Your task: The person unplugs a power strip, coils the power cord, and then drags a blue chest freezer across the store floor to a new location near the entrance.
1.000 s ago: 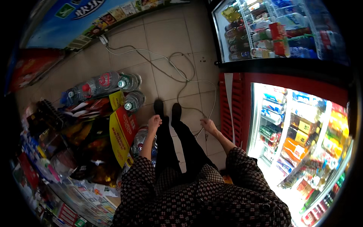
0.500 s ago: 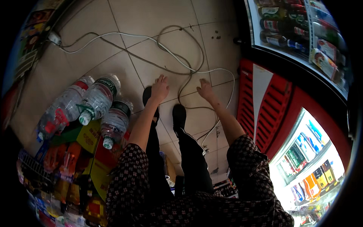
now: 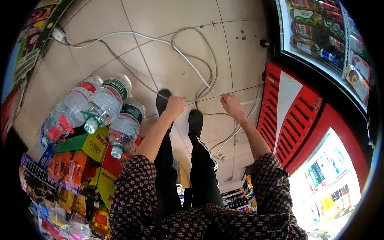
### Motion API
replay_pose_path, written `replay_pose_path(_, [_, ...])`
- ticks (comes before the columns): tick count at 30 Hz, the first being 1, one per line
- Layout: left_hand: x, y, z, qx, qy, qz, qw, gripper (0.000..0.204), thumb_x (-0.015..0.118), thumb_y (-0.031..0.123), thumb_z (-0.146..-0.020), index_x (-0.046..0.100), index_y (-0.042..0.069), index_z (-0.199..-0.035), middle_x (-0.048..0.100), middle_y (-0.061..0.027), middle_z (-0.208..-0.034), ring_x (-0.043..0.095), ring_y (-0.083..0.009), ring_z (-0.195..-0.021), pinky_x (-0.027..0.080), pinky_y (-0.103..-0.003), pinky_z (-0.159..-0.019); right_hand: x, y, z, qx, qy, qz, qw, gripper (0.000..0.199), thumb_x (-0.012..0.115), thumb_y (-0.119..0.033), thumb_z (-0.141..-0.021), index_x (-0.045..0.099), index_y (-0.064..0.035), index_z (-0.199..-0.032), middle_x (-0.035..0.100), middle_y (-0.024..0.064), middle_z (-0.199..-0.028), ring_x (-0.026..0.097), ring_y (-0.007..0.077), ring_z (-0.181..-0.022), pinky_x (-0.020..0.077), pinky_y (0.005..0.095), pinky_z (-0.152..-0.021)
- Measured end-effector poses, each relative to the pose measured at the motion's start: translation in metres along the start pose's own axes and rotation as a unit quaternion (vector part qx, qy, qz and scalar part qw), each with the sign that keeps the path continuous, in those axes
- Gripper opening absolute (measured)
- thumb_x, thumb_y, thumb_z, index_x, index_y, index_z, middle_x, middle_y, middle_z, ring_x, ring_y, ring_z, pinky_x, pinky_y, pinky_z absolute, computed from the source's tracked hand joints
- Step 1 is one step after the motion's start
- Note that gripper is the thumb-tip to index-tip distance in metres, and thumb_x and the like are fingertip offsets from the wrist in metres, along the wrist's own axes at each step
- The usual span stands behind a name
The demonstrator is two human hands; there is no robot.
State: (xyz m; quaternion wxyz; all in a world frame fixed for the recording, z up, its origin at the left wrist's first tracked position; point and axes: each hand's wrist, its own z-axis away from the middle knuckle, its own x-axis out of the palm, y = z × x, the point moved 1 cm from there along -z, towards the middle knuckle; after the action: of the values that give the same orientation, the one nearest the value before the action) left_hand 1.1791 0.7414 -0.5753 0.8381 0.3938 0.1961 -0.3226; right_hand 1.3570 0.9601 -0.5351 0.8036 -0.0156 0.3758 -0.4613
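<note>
My left hand (image 3: 175,107) is closed around the grey cable (image 3: 213,56), which runs in from the left and comes out past my knuckles into a loose loop. To its right, my right hand (image 3: 232,105) pinches the white cable (image 3: 191,67) between closed fingers. Beyond that hand the white cable's far stretch is blurred and hangs toward the lower right. Both cables cross each other on the tiled floor (image 3: 160,16) in front of my shoes, and both lead back to a white plug or socket block (image 3: 59,35) at the far left.
Three large water bottles (image 3: 105,100) lie on the left beside stacked cartons (image 3: 96,145) and packaged goods. On the right stand a red slatted crate or panel (image 3: 288,116), a drinks fridge (image 3: 316,40) and a lit red cooler (image 3: 348,136). My black shoes (image 3: 195,122) are on the tiles.
Both hands were open over the floor; now they have closed, the left on the grey cable, the right on the white one. The white cable's right-hand part has shifted and lifted.
</note>
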Motion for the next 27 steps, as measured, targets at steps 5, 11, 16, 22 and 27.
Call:
replay_pose_path(5, [-0.117, 0.083, 0.097, 0.030, 0.130, 0.175, 0.976, 0.012, 0.058, 0.009, -0.079, 0.065, 0.003, -0.085, 0.063, -0.0170, -0.071, 0.061, -0.0354, -0.066, 0.047, -0.045, -0.060, -0.068, -0.031, 0.100, 0.192, 0.072, -0.034, 0.978, 0.017, 0.056, -0.020, -0.084, 0.060, -0.0040, -0.086, 0.063, 0.0191, -0.081, 0.060, 0.0398, -0.080, 0.0469, 0.0471, -0.069])
replay_pose_path(11, [-0.272, 0.154, 0.211, 0.069, 0.315, 0.223, 0.920, 0.010, 0.063, 0.006, -0.075, 0.065, 0.004, -0.085, 0.061, -0.0108, -0.071, 0.058, -0.0297, -0.070, 0.045, -0.041, -0.070, -0.112, -0.063, 0.175, 0.197, 0.088, -0.071, 0.974, 0.021, 0.058, -0.025, -0.082, 0.063, -0.0065, -0.090, 0.066, 0.0168, -0.080, 0.063, 0.0371, -0.078, 0.0485, 0.0451, -0.070])
replay_pose_path(16, [-0.348, 0.185, 0.289, 0.069, 0.339, 0.185, 0.920, 0.016, 0.065, 0.002, -0.070, 0.065, 0.003, -0.087, 0.059, -0.0103, -0.067, 0.057, -0.0287, -0.065, 0.046, -0.038, -0.065, -0.148, -0.114, 0.214, 0.144, 0.153, -0.136, 0.968, 0.023, 0.059, -0.024, -0.080, 0.066, -0.0042, -0.089, 0.062, 0.0162, -0.067, 0.063, 0.0297, -0.064, 0.0479, 0.0392, -0.060])
replay_pose_path(22, [-0.416, 0.202, 0.374, 0.076, 0.410, 0.154, 0.896, 0.017, 0.063, -0.002, -0.070, 0.065, 0.004, -0.085, 0.057, -0.0082, -0.065, 0.057, -0.0280, -0.067, 0.047, -0.038, -0.069, -0.200, -0.169, 0.235, 0.096, 0.242, -0.234, 0.937, 0.024, 0.061, -0.020, -0.081, 0.066, 0.0024, -0.087, 0.059, 0.0116, -0.059, 0.056, 0.0155, -0.054, 0.0436, 0.0319, -0.052])
replay_pose_path(27, [-0.451, 0.189, 0.441, 0.038, 0.471, 0.120, 0.873, 0.014, 0.060, -0.006, -0.070, 0.062, 0.002, -0.082, 0.059, -0.0078, -0.085, 0.057, -0.0280, -0.081, 0.043, -0.044, -0.083, -0.255, -0.212, 0.240, 0.092, 0.219, -0.314, 0.919, 0.020, 0.060, -0.017, -0.083, 0.064, 0.0025, -0.086, 0.059, 0.0074, -0.061, 0.055, 0.0152, -0.055, 0.0426, 0.0294, -0.051])
